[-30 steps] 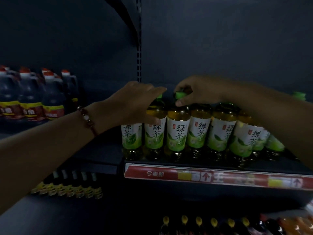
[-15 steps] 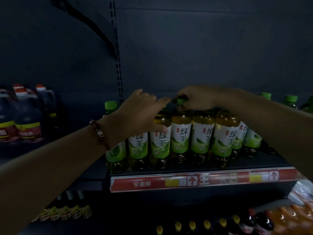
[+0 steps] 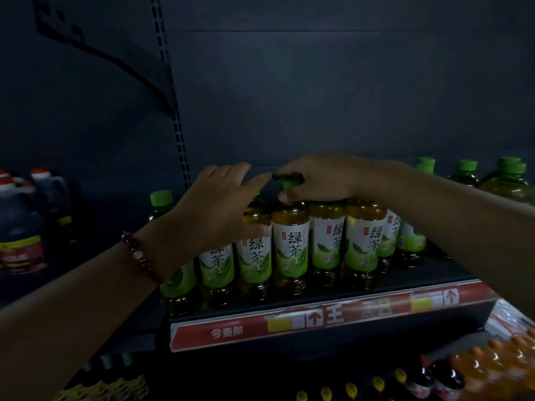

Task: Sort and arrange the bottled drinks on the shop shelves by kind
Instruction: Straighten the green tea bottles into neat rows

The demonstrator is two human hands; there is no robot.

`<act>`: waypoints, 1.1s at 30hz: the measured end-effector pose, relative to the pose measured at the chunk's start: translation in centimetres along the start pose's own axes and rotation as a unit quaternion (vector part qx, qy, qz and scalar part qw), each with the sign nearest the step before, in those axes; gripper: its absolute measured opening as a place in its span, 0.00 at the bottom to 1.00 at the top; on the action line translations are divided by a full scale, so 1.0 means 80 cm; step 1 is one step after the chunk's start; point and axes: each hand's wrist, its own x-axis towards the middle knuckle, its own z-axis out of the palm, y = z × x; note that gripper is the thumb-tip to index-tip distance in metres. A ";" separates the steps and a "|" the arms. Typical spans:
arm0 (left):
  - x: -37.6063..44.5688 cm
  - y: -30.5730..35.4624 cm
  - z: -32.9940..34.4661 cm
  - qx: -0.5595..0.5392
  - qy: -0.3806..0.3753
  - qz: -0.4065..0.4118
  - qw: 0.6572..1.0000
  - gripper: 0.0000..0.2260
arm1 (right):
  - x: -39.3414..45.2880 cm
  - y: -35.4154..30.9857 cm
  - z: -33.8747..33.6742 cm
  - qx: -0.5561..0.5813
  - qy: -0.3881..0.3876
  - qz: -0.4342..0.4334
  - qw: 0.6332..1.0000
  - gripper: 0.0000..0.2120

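A single head-worn wide-angle view faces a dark shop shelf unit square on, looking forward and slightly down from close range. The row of green tea bottles (image 3: 291,244) sits at mid-frame, the red price strip (image 3: 318,316) below it, and both forearms reach in from the lower corners. No second view shares the scene.

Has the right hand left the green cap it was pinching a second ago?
No. The right hand still pinches the same green cap, on the green tea bottle standing in the front row. Only the camera has swung.
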 end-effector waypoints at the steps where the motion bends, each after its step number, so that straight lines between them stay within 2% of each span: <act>1: 0.005 0.006 -0.004 -0.014 0.005 0.001 1.000 0.44 | -0.009 0.004 -0.005 0.008 0.019 -0.004 1.000 0.27; 4: 0.029 0.026 -0.007 -0.044 0.016 0.020 0.999 0.45 | -0.041 0.030 -0.019 -0.018 0.064 0.007 0.998 0.29; 9: 0.054 0.050 0.003 -0.035 -0.028 0.021 0.999 0.47 | -0.076 0.094 -0.001 -0.101 -0.030 0.075 0.992 0.37; 15: 0.047 0.060 0.004 -0.046 -0.040 -0.027 0.998 0.46 | -0.076 0.126 0.020 -0.106 0.028 0.045 0.993 0.38; 19: 0.044 0.065 0.007 -0.050 -0.031 -0.045 0.997 0.45 | -0.073 0.129 0.023 -0.051 0.034 0.025 0.998 0.43; 23: 0.044 0.066 0.008 -0.041 -0.018 -0.048 0.998 0.45 | -0.062 0.118 0.007 -0.017 0.067 -0.050 0.996 0.37; 27: 0.045 0.069 0.001 -0.061 -0.038 -0.068 0.995 0.44 | -0.041 0.111 -0.002 0.012 -0.007 -0.048 0.999 0.29; 33: 0.046 0.068 -0.004 -0.057 -0.050 -0.073 0.994 0.44 | -0.024 0.105 -0.009 0.031 0.010 -0.054 0.998 0.18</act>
